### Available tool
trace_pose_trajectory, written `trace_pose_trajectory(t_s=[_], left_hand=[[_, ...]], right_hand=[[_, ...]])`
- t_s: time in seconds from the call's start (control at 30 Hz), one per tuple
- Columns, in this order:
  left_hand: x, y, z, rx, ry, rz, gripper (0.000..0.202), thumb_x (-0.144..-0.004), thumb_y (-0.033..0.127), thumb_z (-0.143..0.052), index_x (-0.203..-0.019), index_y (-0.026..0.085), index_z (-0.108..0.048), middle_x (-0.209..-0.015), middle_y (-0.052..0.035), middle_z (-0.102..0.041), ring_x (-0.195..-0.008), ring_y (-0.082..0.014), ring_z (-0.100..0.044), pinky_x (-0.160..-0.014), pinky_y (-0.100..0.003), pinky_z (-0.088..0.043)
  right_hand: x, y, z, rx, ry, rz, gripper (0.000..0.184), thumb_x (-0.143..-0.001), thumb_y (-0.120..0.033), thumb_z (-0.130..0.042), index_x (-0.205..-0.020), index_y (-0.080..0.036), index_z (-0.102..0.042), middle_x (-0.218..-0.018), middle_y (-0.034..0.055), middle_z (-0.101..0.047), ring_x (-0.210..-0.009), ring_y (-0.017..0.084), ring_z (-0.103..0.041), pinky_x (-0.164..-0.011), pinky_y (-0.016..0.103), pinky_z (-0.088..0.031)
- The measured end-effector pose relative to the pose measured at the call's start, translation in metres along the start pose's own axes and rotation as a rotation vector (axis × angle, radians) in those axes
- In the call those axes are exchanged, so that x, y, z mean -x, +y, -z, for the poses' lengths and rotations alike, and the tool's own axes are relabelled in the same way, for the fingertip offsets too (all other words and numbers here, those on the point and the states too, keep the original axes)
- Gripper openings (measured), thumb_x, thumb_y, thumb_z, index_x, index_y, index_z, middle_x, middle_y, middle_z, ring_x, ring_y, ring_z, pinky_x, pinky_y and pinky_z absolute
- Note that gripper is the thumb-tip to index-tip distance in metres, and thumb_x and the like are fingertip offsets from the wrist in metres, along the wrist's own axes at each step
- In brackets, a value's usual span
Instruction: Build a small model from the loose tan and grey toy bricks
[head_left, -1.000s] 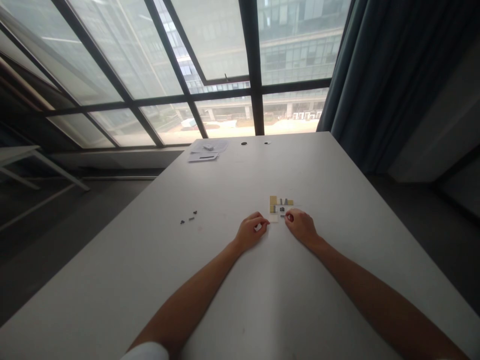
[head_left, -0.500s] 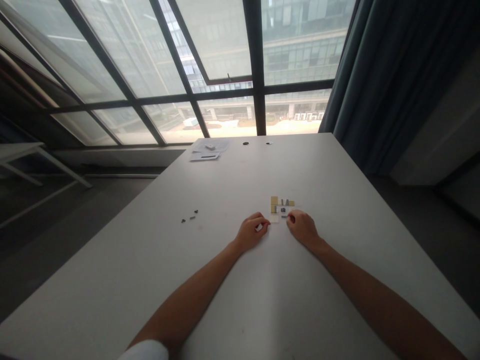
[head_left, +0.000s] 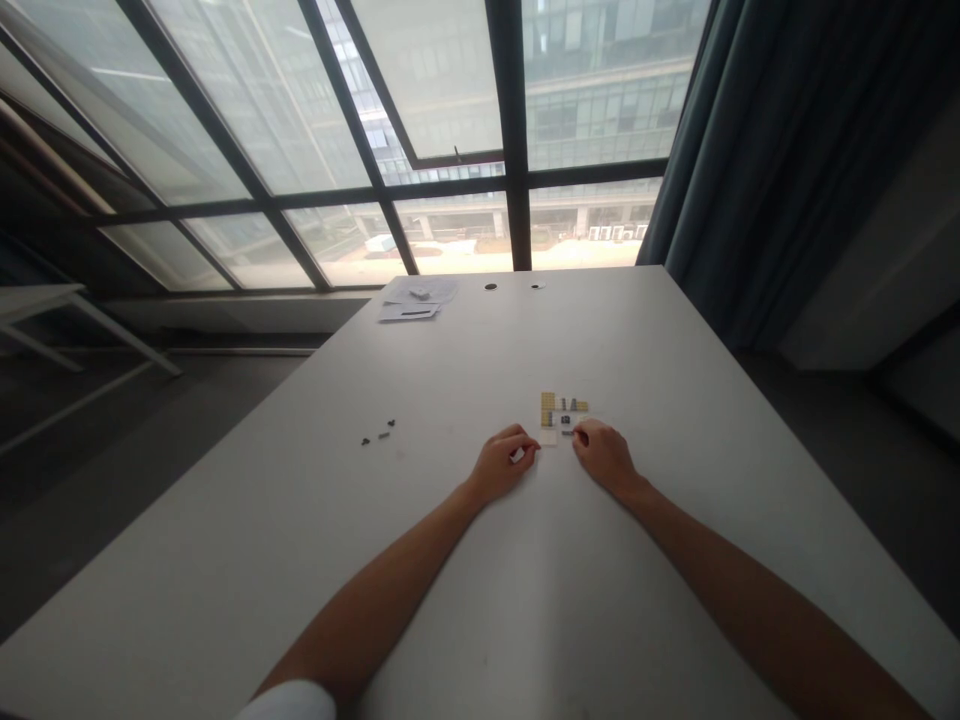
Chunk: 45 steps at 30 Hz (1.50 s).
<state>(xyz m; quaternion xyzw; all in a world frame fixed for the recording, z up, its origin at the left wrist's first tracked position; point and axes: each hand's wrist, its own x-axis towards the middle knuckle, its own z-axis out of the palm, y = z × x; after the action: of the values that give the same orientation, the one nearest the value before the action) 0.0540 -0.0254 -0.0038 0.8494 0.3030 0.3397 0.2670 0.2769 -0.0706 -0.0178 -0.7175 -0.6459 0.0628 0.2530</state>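
Note:
A small flat build of yellow, white and dark toy bricks (head_left: 561,412) lies on the white table (head_left: 525,600). My left hand (head_left: 504,462) rests just left of it, fingers curled with the fingertips at its near left corner. My right hand (head_left: 604,452) rests just right of it, fingers pinched on a tiny dark piece at the build's near edge. Both forearms lie on the table.
Three small dark pieces (head_left: 377,436) lie to the left. Sheets of paper with a small item on them (head_left: 416,298) sit at the far edge, near two round cable holes (head_left: 490,287). Windows stand behind; a dark curtain (head_left: 765,150) hangs at right.
Hardly anything has moved. My right hand has crept slightly towards the build; the view shifted a little.

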Motion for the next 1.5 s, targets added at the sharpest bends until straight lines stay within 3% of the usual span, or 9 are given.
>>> trace_pose_trajectory(t_s=[0.4,0.53,0.63,0.77,0.87,1.07,1.5], left_hand=[[0.0,0.001,0.0,0.014,0.018,-0.004,0.018,-0.089,0.017,-0.056,-0.088,0.017,-0.074,-0.08,-0.0026,-0.062,-0.063,-0.0093,-0.049,-0.06,-0.022,-0.039],[-0.001,0.001,0.0,0.0,0.022,-0.006,0.019,-0.09,0.018,-0.056,-0.088,0.017,-0.074,-0.08,-0.0032,-0.062,-0.064,-0.0099,-0.049,-0.061,-0.023,-0.04],[0.0,-0.001,0.0,-0.004,0.029,-0.001,0.019,-0.09,0.02,-0.056,-0.088,0.017,-0.074,-0.08,-0.0034,-0.062,-0.065,-0.0103,-0.049,-0.062,-0.023,-0.04],[-0.001,-0.003,0.0,-0.004,0.043,0.013,0.019,-0.09,0.019,-0.056,-0.088,0.017,-0.074,-0.079,-0.0029,-0.061,-0.066,-0.0107,-0.05,-0.062,-0.023,-0.04],[-0.002,-0.003,0.0,-0.008,0.054,0.025,0.018,-0.09,0.018,-0.057,-0.087,0.017,-0.074,-0.079,-0.0025,-0.061,-0.066,-0.0108,-0.05,-0.062,-0.023,-0.04],[-0.003,0.002,0.0,-0.007,0.056,0.034,0.017,-0.089,0.016,-0.057,-0.085,0.017,-0.074,-0.078,-0.0022,-0.061,-0.064,-0.0104,-0.049,-0.061,-0.023,-0.039],[-0.002,-0.001,-0.001,-0.006,0.042,0.046,0.018,-0.089,0.016,-0.057,-0.085,0.017,-0.074,-0.078,-0.0017,-0.06,-0.065,-0.0104,-0.049,-0.062,-0.023,-0.039]], right_hand=[[0.002,-0.002,0.002,-0.077,0.09,-0.004,0.015,-0.087,-0.02,-0.053,-0.08,-0.019,-0.066,-0.084,0.0044,-0.069,-0.074,0.017,-0.059,-0.067,0.025,-0.036],[0.006,-0.008,0.006,-0.124,0.125,0.066,0.016,-0.09,-0.023,-0.051,-0.081,-0.019,-0.065,-0.079,0.0029,-0.066,-0.07,0.015,-0.056,-0.066,0.024,-0.035],[0.011,-0.014,0.009,-0.163,0.052,0.208,0.02,-0.091,-0.023,-0.05,-0.075,-0.019,-0.062,-0.074,0.0022,-0.065,-0.068,0.014,-0.055,-0.067,0.024,-0.035],[0.02,-0.022,0.012,-0.204,-0.138,0.459,0.026,-0.092,-0.024,-0.05,-0.069,-0.019,-0.059,-0.069,0.0009,-0.062,-0.064,0.012,-0.053,-0.066,0.022,-0.034],[0.024,-0.025,0.012,-0.197,-0.228,0.546,0.025,-0.091,-0.022,-0.051,-0.067,-0.019,-0.059,-0.068,-0.0001,-0.062,-0.061,0.011,-0.05,-0.065,0.022,-0.033],[0.026,-0.026,0.011,-0.154,-0.297,0.568,0.02,-0.084,-0.017,-0.053,-0.064,-0.019,-0.059,-0.065,-0.0005,-0.061,-0.059,0.011,-0.046,-0.062,0.023,-0.03],[0.024,-0.022,0.007,-0.155,-0.305,0.57,0.019,-0.082,-0.017,-0.056,-0.063,-0.018,-0.057,-0.064,-0.001,-0.06,-0.058,0.011,-0.042,-0.061,0.025,-0.027]])
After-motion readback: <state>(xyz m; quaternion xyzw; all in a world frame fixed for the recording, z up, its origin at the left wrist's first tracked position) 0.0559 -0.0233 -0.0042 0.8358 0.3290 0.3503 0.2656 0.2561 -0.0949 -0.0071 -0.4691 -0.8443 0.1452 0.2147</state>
